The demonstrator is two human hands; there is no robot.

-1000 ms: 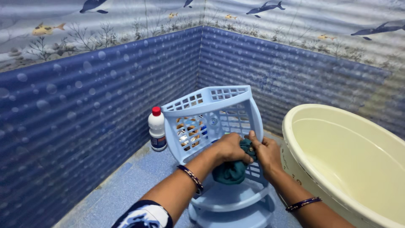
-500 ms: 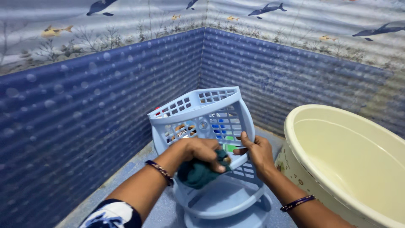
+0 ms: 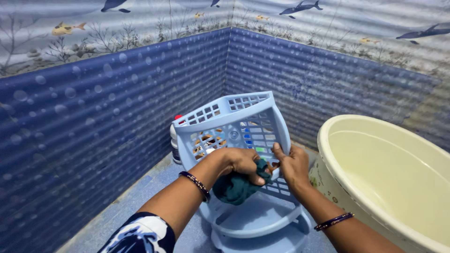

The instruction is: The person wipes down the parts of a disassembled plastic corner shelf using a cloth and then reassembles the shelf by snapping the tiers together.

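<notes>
A light blue plastic rack with lattice sides is tipped up on its lower round shelves. My left hand is closed on a dark green cloth and presses it against the rack's lattice shelf. My right hand grips the edge of that same shelf from the right, thumb on top. Both wrists wear dark bangles.
A large cream plastic tub stands close on the right. A white bottle with a red cap is partly hidden behind the rack, near the corner. Blue corrugated walls with bubble and fish patterns close in at the left and back. The floor is blue.
My left hand and the cloth went left along the rack and have come back right towards my right hand. The rack tilted slightly, hiding most of the bottle.
</notes>
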